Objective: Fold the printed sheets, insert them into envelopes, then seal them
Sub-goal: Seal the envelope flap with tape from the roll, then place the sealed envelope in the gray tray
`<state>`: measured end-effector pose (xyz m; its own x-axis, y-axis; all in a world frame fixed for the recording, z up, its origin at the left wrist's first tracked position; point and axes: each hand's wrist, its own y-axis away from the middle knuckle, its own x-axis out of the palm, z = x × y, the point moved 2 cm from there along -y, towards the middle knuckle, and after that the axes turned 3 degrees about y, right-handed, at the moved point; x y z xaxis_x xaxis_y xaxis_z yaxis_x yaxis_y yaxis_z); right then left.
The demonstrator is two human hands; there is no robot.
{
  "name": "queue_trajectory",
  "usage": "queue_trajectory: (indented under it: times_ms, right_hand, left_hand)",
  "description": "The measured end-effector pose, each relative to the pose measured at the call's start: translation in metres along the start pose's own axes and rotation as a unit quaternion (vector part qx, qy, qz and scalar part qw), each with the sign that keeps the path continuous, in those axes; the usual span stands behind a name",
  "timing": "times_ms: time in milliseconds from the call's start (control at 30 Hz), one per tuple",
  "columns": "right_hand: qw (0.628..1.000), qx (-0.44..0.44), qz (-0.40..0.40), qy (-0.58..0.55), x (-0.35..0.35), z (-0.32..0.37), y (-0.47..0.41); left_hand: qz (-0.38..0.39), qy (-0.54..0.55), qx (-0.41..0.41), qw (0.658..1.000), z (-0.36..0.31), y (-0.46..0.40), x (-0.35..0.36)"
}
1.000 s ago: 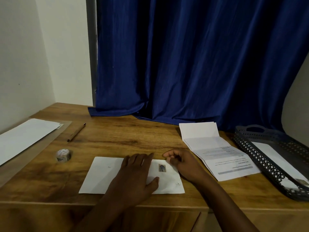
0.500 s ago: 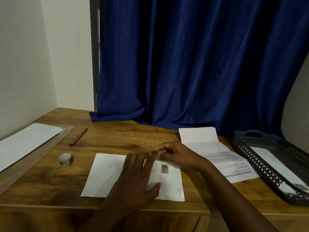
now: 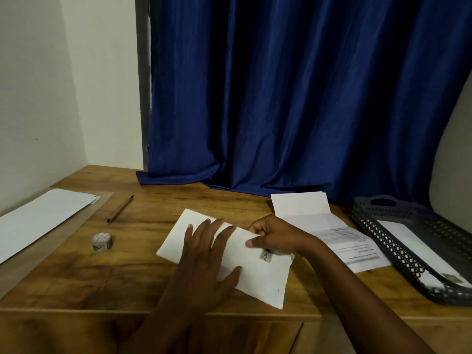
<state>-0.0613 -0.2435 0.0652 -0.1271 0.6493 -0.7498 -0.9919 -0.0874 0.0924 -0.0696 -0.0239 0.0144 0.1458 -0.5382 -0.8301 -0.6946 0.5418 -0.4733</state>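
The left hand (image 3: 201, 254) lay flat—fingers spread—on the envelope (image 3: 258, 274) (stamped), whose far edge the right hand (image 3: 275, 236) pinched.

The left hand (image 3: 204, 254) is covering the middle of the envelope (image 3: 258, 274), and the right hand (image 3: 274, 236) is hiding its far right corner. The stamp (image 3: 265, 255) is showing too blurred to make out. The lines on the printed sheet (image 3: 339, 233) are reading too small. The frame edge is cutting off the paper stack (image 3: 38, 221) at left and the black tray (image 3: 370, 221) at right.
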Motion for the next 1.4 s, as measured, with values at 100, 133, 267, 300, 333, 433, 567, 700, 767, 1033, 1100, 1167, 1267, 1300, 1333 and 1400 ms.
queue_trajectory:
  times_ms: [100,133,267,300,333,433,567,700,767,1033,1100,1167,1267,1300,1333,1400]
  right_hand:
    - [0.996,0.018,-0.083,-0.039,-0.017,-0.015,0.026]
    - [0.993,0.024,-0.104,-0.052,-0.024,-0.02,0.037]
    - [0.973,0.05,-0.206,-0.091,-0.064,-0.045,0.088]
    - [0.965,0.058,-0.235,-0.096,-0.076,-0.051,0.101]
    - [0.957,0.069,-0.265,-0.099,-0.089,-0.057,0.114]
    - [0.921,0.089,-0.364,-0.103,-0.13,-0.077,0.151]
    - [0.871,0.125,-0.469,-0.071,-0.179,-0.109,0.196]
    - [0.814,0.176,-0.553,0.005,-0.218,-0.146,0.231]
    - [0.797,0.211,-0.565,0.022,-0.231,-0.166,0.242]
    - [0.836,0.417,-0.357,0.012,-0.224,-0.226,0.23]
    - [0.844,0.411,-0.346,0.015,-0.22,-0.234,0.226]
    - [0.847,0.41,-0.34,0.01,-0.217,-0.237,0.223]
    - [0.84,0.429,-0.33,0.029,-0.214,-0.24,0.222]
    - [0.837,0.428,-0.339,0.044,-0.214,-0.24,0.223]
    - [0.831,0.422,-0.356,0.065,-0.215,-0.239,0.224]
    - [0.812,0.417,-0.384,0.137,-0.218,-0.229,0.224]
  left_hand:
    - [-0.003,0.024,-0.016,1.0,0.002,-0.001,0.001]
    - [-0.003,0.036,-0.019,0.999,0.003,-0.001,0.001]
    - [0.022,0.095,-0.01,0.995,0.0,-0.006,0.007]
    - [0.04,0.105,-0.01,0.994,-0.003,-0.008,0.012]
    - [0.059,0.11,-0.01,0.992,-0.01,-0.011,0.017]
    - [0.129,0.072,0.009,0.989,-0.038,-0.022,0.04]
    - [0.18,0.045,0.036,0.982,-0.079,-0.041,0.064]
    - [0.201,-0.008,0.022,0.979,-0.101,-0.048,0.081]
    - [0.192,-0.025,0.022,0.981,-0.101,-0.047,0.085]
    - [0.187,-0.029,0.03,0.982,-0.095,-0.044,0.086]
    - [0.185,-0.027,0.033,0.982,-0.093,-0.044,0.087]
    - [0.185,-0.024,0.034,0.982,-0.091,-0.044,0.088]
    - [0.186,-0.026,0.034,0.982,-0.09,-0.043,0.09]
    - [0.186,-0.027,0.033,0.982,-0.09,-0.044,0.09]
    - [0.185,-0.028,0.032,0.982,-0.089,-0.044,0.091]
    - [0.181,-0.025,0.032,0.983,-0.089,-0.044,0.091]
